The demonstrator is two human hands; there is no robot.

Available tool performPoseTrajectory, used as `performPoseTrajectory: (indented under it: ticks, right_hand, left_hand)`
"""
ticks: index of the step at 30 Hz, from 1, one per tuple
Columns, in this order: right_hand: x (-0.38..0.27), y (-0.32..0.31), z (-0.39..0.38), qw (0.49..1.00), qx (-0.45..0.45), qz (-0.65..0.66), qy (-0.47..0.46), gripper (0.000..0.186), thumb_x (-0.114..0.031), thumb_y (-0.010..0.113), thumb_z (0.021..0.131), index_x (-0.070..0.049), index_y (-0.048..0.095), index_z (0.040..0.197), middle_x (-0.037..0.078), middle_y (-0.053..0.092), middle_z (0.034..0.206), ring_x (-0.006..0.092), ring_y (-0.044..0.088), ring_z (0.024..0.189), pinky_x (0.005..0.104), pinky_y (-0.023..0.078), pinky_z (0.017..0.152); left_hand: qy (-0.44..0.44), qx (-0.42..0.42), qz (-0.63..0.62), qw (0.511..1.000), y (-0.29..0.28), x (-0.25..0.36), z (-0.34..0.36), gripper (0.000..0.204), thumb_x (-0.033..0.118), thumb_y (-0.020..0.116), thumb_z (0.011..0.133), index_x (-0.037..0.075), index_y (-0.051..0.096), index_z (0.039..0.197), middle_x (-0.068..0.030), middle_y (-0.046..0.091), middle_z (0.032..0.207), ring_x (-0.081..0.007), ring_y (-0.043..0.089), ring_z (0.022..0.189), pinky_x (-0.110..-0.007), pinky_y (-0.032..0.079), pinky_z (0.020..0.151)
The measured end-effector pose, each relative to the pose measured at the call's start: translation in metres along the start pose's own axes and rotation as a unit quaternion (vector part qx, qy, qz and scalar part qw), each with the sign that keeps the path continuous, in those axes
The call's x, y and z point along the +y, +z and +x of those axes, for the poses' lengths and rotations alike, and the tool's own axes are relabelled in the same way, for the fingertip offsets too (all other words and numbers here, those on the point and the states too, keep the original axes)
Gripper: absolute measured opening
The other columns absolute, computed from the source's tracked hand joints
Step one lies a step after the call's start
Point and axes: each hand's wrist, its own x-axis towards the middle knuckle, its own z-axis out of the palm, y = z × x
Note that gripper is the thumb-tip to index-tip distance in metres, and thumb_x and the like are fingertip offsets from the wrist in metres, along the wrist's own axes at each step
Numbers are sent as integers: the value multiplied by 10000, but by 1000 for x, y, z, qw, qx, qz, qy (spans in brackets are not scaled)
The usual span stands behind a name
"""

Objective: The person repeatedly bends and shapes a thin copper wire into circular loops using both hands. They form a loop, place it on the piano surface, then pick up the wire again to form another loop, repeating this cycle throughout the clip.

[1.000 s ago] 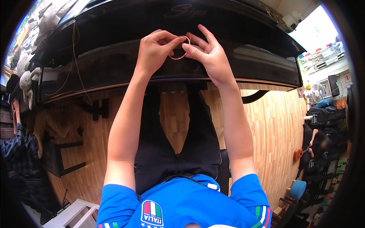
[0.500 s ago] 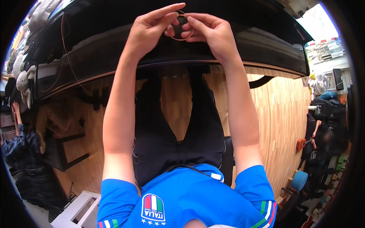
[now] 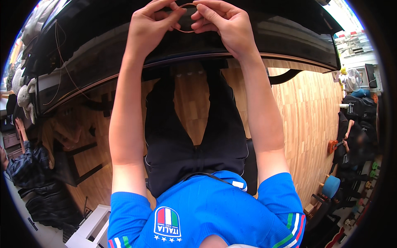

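Note:
My left hand (image 3: 151, 22) and my right hand (image 3: 221, 22) meet at the top of the view, over a glossy black table (image 3: 289, 41). Between their fingertips they pinch a thin tan loop, a rubber band (image 3: 187, 29), with each hand gripping one side of it. Both arms stretch forward from a blue short-sleeved shirt. My legs in black trousers run under the table edge.
Thin cords (image 3: 62, 70) trail over the left part of the black table. Wooden parquet floor (image 3: 306, 120) lies below. A seated person's sleeve (image 3: 22, 161) and dark bags are at the left edge. Black bags, a fan (image 3: 353, 78) and a blue stool (image 3: 331, 186) stand at right.
Both hands, holding the loop, have moved farther forward and up in the view, from the table's near edge to over its top.

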Motion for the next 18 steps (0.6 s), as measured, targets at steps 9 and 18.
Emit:
performPoseTrajectory:
  ticks: [9, 18]
  right_hand:
    - [3, -1, -4, 995, 32, -45, -87, 232, -123, 677, 956, 28, 685, 1131, 153, 741, 999, 199, 737, 879, 295, 621, 741]
    - [-5, 7, 18, 993, 49, -78, -70, 220, -148, 664, 969, 37, 672, 1087, 134, 743, 968, 175, 725, 883, 310, 614, 736]
  left_hand:
    - [15, 85, -50, 995, 19, 26, -3, 420, 145, 659, 970, -28, 569, 1342, -141, 673, 1137, -165, 698, 876, -271, 563, 763]
    - [-66, 103, -41, 992, 10, 25, -1, 267, 138, 686, 956, -34, 680, 1161, -115, 737, 959, -155, 720, 822, -242, 557, 702]
